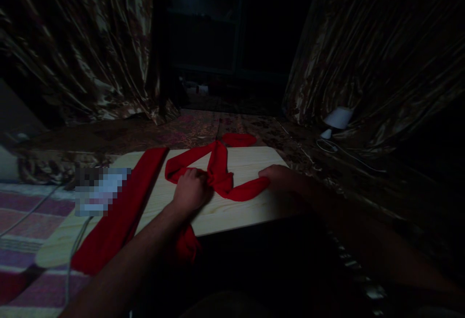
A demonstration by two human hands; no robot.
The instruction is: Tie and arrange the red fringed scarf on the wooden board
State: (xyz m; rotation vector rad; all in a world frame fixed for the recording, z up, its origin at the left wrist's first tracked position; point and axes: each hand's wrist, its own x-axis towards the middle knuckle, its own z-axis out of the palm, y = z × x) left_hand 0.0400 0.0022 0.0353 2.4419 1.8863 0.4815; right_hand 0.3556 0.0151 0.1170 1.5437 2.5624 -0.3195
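Note:
A long red cloth strip [219, 163] lies looped and crossed on a pale wooden board [232, 216]. My left hand [192, 189] is closed on the strip near the middle of the board, left of the crossing. At the board's right side, my right hand [279, 177] grips the strip's right end between thumb and fingers. The strip sags in a curve between the two hands. Below my left wrist, a red cloth end [188, 245] hangs over the board's near edge. A wider folded red cloth [123, 211] lies slanted across the board's left part.
A pixelated device [103, 189] with a cable sits left of the folded cloth. Another red piece [239, 139] lies beyond the board's far edge. A small white lamp [337, 118] with a cord stands right. A striped cover [32, 231] is at left; patterned curtains [119, 42] hang behind.

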